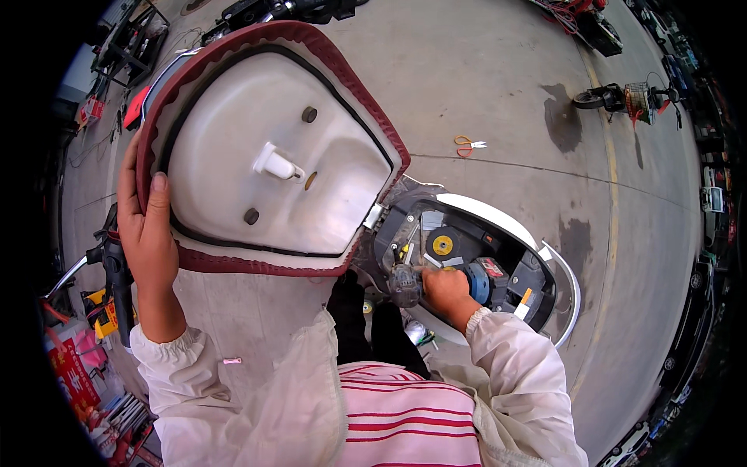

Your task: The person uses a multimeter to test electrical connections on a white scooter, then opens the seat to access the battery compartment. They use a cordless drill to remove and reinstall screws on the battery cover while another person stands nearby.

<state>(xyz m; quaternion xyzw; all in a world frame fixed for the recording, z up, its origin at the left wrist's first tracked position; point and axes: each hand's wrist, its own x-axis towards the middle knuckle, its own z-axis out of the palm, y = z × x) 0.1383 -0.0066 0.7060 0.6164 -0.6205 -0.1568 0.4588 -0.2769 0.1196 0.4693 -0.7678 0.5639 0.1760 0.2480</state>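
Note:
My left hand (144, 226) grips the rim of the raised maroon scooter seat (397, 148), whose pale underside faces me on the left. To the right of the seat's hinge lies the open storage compartment (528, 257) with a white-edged rim. Inside are a yellow-centred disc (442, 245) and small loose pieces. My right hand (445, 289) is closed on a cordless power tool (476, 284) in the compartment, with a grey head at its left end and a blue body. Part of the tool is hidden under the hand.
Orange-handled scissors (467, 146) lie on the concrete floor (513, 93). A two-wheeler with a basket (636, 103) is at the upper right. Black handlebars (105, 249) stand at my left, above a yellow case (101, 311) and piled items. A metal rack (128, 47) is at the upper left.

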